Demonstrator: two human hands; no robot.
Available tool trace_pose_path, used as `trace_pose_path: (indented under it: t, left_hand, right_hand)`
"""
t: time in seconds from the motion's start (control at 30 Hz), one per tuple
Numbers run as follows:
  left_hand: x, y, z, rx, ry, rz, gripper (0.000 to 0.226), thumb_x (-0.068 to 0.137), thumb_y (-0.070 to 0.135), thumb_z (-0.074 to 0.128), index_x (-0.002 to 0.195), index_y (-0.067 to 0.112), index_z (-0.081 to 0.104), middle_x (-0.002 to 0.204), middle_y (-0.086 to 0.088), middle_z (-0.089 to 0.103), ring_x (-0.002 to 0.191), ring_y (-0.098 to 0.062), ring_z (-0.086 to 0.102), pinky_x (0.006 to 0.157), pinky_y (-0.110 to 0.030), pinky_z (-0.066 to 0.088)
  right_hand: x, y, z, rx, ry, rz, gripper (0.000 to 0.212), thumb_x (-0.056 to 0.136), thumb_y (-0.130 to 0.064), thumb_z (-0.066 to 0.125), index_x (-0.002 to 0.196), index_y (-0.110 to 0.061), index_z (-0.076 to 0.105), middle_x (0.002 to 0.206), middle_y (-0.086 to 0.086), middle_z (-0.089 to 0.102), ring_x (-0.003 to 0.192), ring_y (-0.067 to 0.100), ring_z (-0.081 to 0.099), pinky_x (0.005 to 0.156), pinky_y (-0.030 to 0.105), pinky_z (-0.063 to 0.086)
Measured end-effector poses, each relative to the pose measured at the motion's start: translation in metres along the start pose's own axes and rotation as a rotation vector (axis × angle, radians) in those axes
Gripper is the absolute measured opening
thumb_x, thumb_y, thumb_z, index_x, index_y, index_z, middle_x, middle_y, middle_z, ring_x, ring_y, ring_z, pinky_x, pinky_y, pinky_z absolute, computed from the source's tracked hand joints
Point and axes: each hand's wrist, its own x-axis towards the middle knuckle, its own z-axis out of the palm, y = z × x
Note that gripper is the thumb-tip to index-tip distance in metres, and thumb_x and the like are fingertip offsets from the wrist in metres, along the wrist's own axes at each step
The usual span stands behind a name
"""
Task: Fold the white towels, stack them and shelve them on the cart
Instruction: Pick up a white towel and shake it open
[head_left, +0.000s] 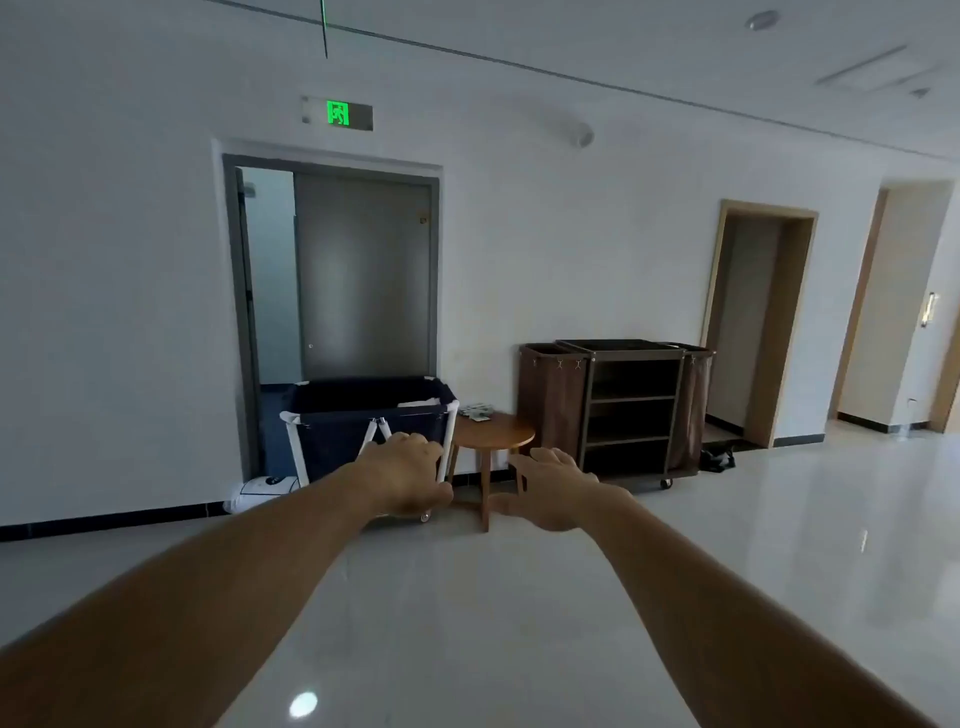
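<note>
While right hand (551, 488) hovers, cart (631, 410) stands.

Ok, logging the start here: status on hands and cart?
Hands open, empty: left hand, right hand. Cart shelves look bare. Small table between bin and cart.

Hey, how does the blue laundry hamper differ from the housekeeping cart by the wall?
The laundry hamper is dark blue fabric on a white frame; the housekeeping cart is a dark frame with brown side bags. The hamper is one open-topped bin; the cart has open shelves. Both stand on casters against the wall.
</note>
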Motion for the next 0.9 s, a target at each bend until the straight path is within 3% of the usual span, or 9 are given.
trace_pose_path:
  t: [0.47,0.73,0.9]
  left_hand:
    - [0.056,0.019,0.018,0.000,-0.024,-0.062,0.060,0.092,0.052,0.049,0.142,0.019,0.043,0.143,-0.004,0.045,0.133,-0.025,0.040,0.104,-0.048,0.039]
    - [0.130,-0.023,0.037,-0.047,-0.021,-0.038,0.059,0.093,0.047,0.052,0.144,0.018,0.043,0.148,-0.006,0.043,0.135,-0.026,0.040,0.107,-0.047,0.038]
    - [0.191,-0.070,0.046,-0.057,-0.025,-0.011,0.053,0.092,0.048,0.052,0.136,0.018,0.048,0.140,-0.006,0.049,0.125,-0.025,0.047,0.101,-0.047,0.043]
  right_hand:
    - [0.057,0.049,0.009,-0.074,-0.015,-0.046,0.086,0.091,-0.067,0.048,0.157,-0.025,0.013,0.166,0.004,0.004,0.152,0.030,-0.001,0.116,0.065,0.016]
    - [0.146,0.038,0.015,-0.077,-0.026,-0.015,0.086,0.090,-0.068,0.047,0.157,-0.026,0.013,0.166,0.004,0.001,0.152,0.030,-0.003,0.116,0.065,0.016]
    - [0.209,0.022,0.011,-0.036,-0.009,0.021,0.085,0.092,-0.066,0.048,0.158,-0.027,0.011,0.166,0.002,-0.001,0.152,0.029,-0.005,0.117,0.064,0.013]
